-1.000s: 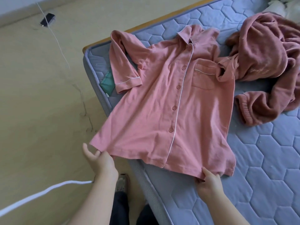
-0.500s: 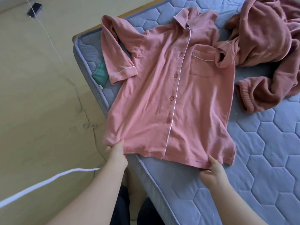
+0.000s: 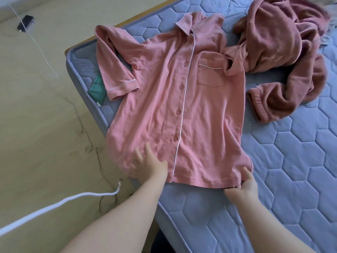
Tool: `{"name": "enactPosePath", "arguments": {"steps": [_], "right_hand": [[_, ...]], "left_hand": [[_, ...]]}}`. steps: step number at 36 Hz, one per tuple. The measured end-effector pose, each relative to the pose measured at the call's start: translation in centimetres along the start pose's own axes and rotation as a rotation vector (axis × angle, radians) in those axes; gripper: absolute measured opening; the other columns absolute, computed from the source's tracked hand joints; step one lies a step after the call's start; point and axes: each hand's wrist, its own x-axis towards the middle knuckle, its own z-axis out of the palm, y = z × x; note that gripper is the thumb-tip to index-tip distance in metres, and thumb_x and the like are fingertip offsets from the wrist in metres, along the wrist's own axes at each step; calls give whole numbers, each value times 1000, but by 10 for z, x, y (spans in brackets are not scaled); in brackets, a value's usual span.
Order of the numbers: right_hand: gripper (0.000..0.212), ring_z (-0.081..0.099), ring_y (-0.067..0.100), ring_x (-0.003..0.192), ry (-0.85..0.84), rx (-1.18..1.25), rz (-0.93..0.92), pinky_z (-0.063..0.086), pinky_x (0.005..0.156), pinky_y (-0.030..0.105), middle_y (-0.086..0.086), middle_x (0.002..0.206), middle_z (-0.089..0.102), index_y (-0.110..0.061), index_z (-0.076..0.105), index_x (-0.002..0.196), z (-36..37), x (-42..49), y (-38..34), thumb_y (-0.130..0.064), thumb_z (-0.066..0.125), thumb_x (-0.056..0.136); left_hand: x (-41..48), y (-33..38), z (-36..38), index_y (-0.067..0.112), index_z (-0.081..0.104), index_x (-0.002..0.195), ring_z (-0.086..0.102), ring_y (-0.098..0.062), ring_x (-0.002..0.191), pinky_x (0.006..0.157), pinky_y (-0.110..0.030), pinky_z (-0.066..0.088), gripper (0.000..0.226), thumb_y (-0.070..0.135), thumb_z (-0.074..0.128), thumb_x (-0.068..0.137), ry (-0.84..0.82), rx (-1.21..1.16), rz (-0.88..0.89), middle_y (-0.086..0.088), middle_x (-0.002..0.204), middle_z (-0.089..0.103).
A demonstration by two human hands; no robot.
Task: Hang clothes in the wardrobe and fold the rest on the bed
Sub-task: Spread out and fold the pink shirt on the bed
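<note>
Shirt, left hand flat, right hand pinching

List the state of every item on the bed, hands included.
Pink shirt: buttoned, spread flat, front up.
Fleece garment: crumpled, not folded.
Left hand: fingers spread, pressing the shirt near its hem.
Right hand: pinching the shirt's hem.

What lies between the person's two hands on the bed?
Head view: the hem of the pink shirt, crossed by its white piping, between the flat left hand and the pinching right hand.
</note>
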Motion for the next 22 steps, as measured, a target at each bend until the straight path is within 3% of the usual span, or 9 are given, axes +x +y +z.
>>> {"name": "enactPosePath", "arguments": {"steps": [1, 3, 5, 7, 9, 10, 14, 17, 22], "right_hand": [[58, 49, 14, 103, 68, -28, -15, 34, 99, 21, -10, 124, 41, -28, 46, 133, -2, -1, -7, -5, 61, 81], [34, 53, 11, 86, 135, -95, -30, 42, 92, 22, -9, 118, 51, -28, 59, 113, -8, -2, -15, -20, 67, 81], [37, 58, 13, 85, 93, -120, -69, 50, 86, 30, -2, 112, 61, -20, 59, 116, -13, 0, -25, -18, 69, 80], [32, 60, 14, 82, 76, -152, -140, 54, 70, 29, 3, 105, 63, -14, 59, 115, -20, 2, -31, -9, 65, 84], [18, 58, 11, 76, 114, -185, -186, 53, 60, 25, 3, 107, 61, -18, 59, 99, -28, 1, -35, -6, 64, 86], [18, 57, 11, 75, 161, -206, -213, 52, 62, 25, 4, 110, 60, -20, 59, 95, -33, 4, -35, -5, 63, 86], [37, 55, 20, 83, 244, -340, -211, 48, 76, 33, 10, 119, 59, -14, 54, 124, -43, 13, -28, -3, 58, 89], [39, 60, 28, 92, 286, -423, -166, 48, 81, 35, 12, 109, 59, -5, 51, 125, -41, 17, -27, 1, 57, 86], [22, 39, 24, 64, 362, -540, -312, 36, 71, 32, 8, 93, 44, -7, 54, 97, -25, 12, -27, -7, 63, 77]], "left_hand": [[1, 2, 5, 33, 28, 141, 23, -28, 137, 109, -43, 26, 68, 25, 60, 82, -73, 89, 93, 2, 151, 14], [2, 7, 14, 30, 26, 143, 14, -23, 140, 112, -38, 22, 69, 27, 59, 82, -193, 254, 222, 2, 151, 17], [3, 13, 17, 27, 24, 144, 11, -22, 142, 113, -37, 21, 71, 28, 57, 82, -234, 316, 235, 1, 151, 18], [5, 18, 17, 25, 26, 143, 15, -22, 141, 111, -37, 24, 67, 28, 54, 83, -244, 327, 210, 0, 149, 22], [7, 23, 15, 24, 29, 142, 21, -23, 139, 108, -36, 28, 62, 28, 52, 84, -267, 347, 192, 0, 147, 26], [8, 26, 14, 24, 30, 142, 24, -23, 137, 107, -36, 30, 61, 29, 52, 85, -281, 358, 183, 0, 146, 27], [16, 32, 11, 25, 32, 141, 34, -24, 132, 105, -37, 35, 60, 32, 51, 85, -316, 402, 152, -2, 143, 31], [21, 36, 6, 24, 35, 140, 40, -25, 128, 104, -36, 37, 59, 34, 53, 85, -348, 431, 150, -5, 140, 34], [30, 48, -17, 19, 46, 132, 49, -25, 120, 97, -27, 39, 46, 33, 54, 88, -391, 392, 155, -8, 136, 46]]}}
